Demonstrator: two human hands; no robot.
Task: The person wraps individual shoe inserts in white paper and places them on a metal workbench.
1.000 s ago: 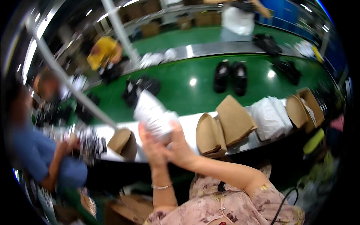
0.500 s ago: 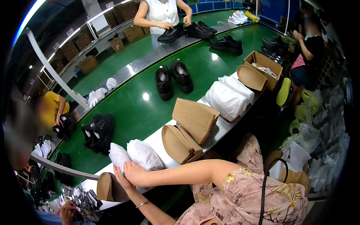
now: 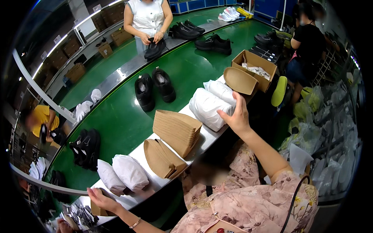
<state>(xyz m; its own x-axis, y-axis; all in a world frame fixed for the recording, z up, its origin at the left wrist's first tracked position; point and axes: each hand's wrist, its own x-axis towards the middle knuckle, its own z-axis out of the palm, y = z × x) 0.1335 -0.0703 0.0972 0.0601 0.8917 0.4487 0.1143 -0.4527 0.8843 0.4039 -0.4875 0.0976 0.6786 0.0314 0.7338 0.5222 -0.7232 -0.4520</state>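
My right hand (image 3: 239, 118) is open, thumb and fingers apart, at the near end of two white paper-wrapped bundles, the larger bundle (image 3: 208, 108) and the smaller bundle (image 3: 220, 91). Whether it touches them I cannot tell. Down at the left, my left hand (image 3: 103, 202) is also open with fingers stretched out, beside a brown cardboard piece (image 3: 96, 209) that it partly covers. Just beyond it lie two more white-wrapped bundles, one narrow (image 3: 110, 176) and one fuller (image 3: 130, 173). Between the two pairs stand a stack of folded brown cardboard inserts (image 3: 176, 132) and some curved cardboard pieces (image 3: 161, 157).
Black shoes (image 3: 155, 89) rest on the green belt (image 3: 116, 124), with more shoes (image 3: 85, 149) at left. An open carton (image 3: 254, 70) holds crumpled paper. Across the belt a person (image 3: 147, 27) handles a black shoe. Plastic-wrapped items (image 3: 326, 155) lie at right.
My right hand has left the left-hand pair of bundles and swung right to the other pair. My left hand has come off the bundles and moved down and left. The view has shifted.
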